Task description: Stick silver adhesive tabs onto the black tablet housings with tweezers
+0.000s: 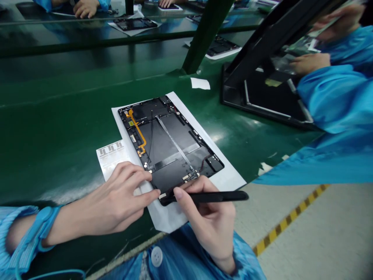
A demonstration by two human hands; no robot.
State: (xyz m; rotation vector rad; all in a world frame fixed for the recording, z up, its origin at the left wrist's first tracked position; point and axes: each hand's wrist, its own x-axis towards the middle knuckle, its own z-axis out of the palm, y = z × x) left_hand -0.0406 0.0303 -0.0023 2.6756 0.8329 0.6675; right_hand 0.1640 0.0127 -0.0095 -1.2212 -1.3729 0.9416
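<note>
An opened tablet housing [171, 144] lies tilted on white paper [233, 175], its dark inside facing up. An orange flex cable [136, 130] runs along its left side, and a grey ribbon cable [174, 144] crosses the middle to a small circuit board [190, 176] at the near end. My left hand [122, 196] rests at the near left edge, fingers apart, fingertips touching the housing's rim. In my right hand [208, 217] is a slim black hand tool [224, 196], gripped at the near right corner. The fingers hide its working tip.
A sheet of printed stickers [112, 155] lies partly under the paper. At right stands a black angled stand [262, 105], with a co-worker's blue sleeve [335, 97] beside it. A green post [204, 39] rises behind. More tablet housings [134, 24] lie across the bench.
</note>
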